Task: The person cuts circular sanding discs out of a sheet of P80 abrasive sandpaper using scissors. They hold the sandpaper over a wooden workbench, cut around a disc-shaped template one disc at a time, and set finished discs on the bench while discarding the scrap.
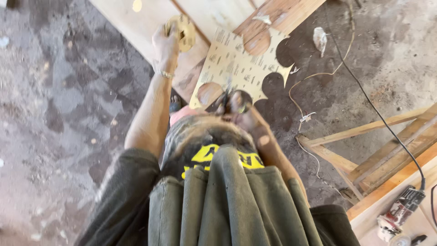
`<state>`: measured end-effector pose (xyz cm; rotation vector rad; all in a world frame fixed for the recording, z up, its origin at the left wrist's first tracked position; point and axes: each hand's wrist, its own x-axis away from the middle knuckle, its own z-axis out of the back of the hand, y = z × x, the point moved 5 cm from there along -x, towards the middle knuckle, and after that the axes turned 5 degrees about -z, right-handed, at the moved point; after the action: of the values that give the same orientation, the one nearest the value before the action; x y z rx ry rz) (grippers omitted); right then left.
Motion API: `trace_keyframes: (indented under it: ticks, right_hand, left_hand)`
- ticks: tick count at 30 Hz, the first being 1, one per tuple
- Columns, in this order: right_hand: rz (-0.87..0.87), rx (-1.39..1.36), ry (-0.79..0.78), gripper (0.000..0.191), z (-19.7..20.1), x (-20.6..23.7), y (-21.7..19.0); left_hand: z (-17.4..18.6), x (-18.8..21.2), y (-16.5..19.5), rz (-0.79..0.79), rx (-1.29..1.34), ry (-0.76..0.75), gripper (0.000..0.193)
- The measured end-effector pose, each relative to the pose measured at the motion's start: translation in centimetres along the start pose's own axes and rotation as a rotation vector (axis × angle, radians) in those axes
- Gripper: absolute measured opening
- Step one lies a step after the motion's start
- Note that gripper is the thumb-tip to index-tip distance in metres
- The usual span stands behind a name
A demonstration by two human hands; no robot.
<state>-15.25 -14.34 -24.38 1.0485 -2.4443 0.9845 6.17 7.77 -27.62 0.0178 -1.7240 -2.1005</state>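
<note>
A thin, floppy sandpaper sheet lying across the wooden planks is pinched at its near edge by the right hand, while a cut disc, best gripped by its rim, is clasped in the left hand's fingers.

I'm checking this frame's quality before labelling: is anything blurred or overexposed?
Head view: right hand and scissors at the sandpaper sheet are motion-smeared; boards top centre glare in sun; left hand and disc soft; floor evenly lit.
</note>
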Motion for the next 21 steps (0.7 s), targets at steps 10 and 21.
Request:
trace_keyframes:
  ticks: [10,21]
  right_hand:
    - [0.345,0.574,0.192,0.061,1.7,-1.1,-5.5]
    - [0.543,-0.045,0.052,0.036,0.2,-0.9,-13.3]
  left_hand:
    - [8.1,-2.1,1.7,-0.090,0.390,0.247,0.020]
    - [-6.0,13.7,4.2,0.403,1.004,-0.570,0.028]
